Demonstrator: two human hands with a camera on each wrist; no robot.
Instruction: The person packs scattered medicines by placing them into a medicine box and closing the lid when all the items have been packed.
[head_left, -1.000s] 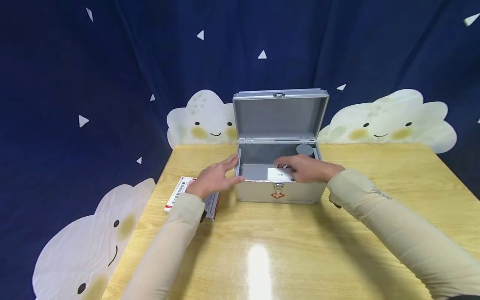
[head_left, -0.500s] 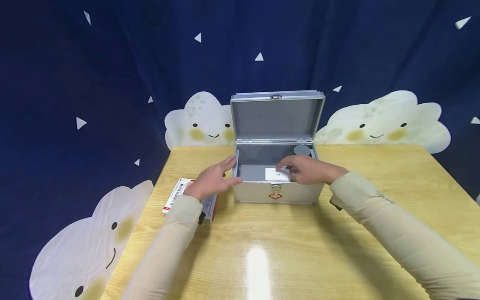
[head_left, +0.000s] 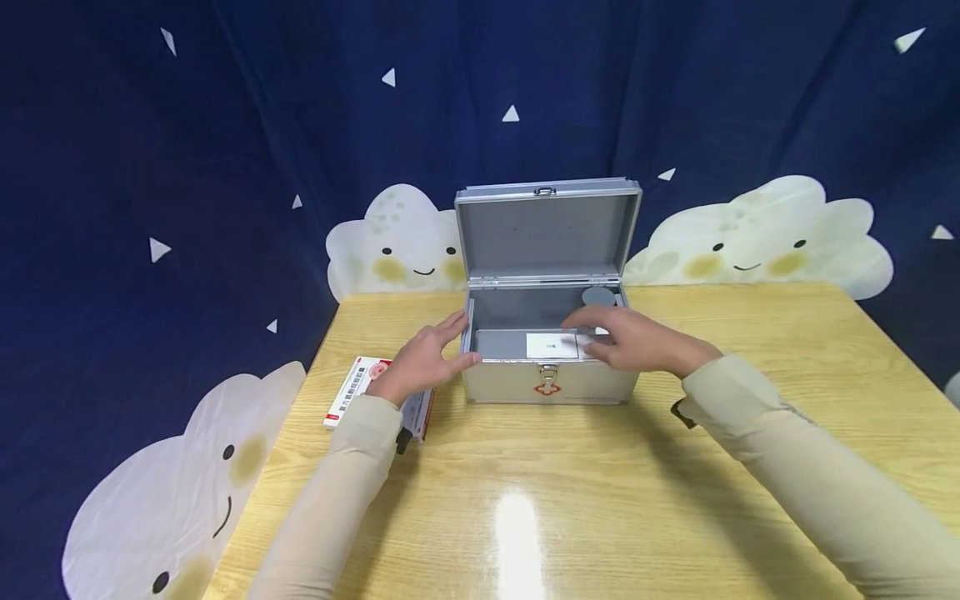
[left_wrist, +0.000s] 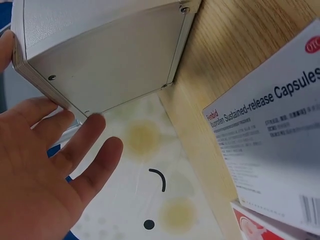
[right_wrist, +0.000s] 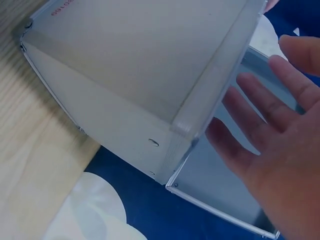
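Observation:
An aluminium first-aid case stands with its lid raised. Inside, near the front wall, lies a small white box. My right hand hovers over the case's right front part, fingers loosely bent and apart from the white box. In the right wrist view, that hand shows an empty palm beside the case's rim. At the left side wall, my left hand has its fingers spread, fingertips right at the edge. The left wrist view shows the same hand beside the case's end panel.
A round grey lid shows in the case's back right corner. On the table, left of the case, lie a white medicine box and an ibuprofen capsule box, partly behind my left forearm. A blue curtain hangs behind.
My right hand has let go of the small white box and moved slightly right, its fingers loosening. The white box stays in the case. My left hand keeps its place at the left edge.

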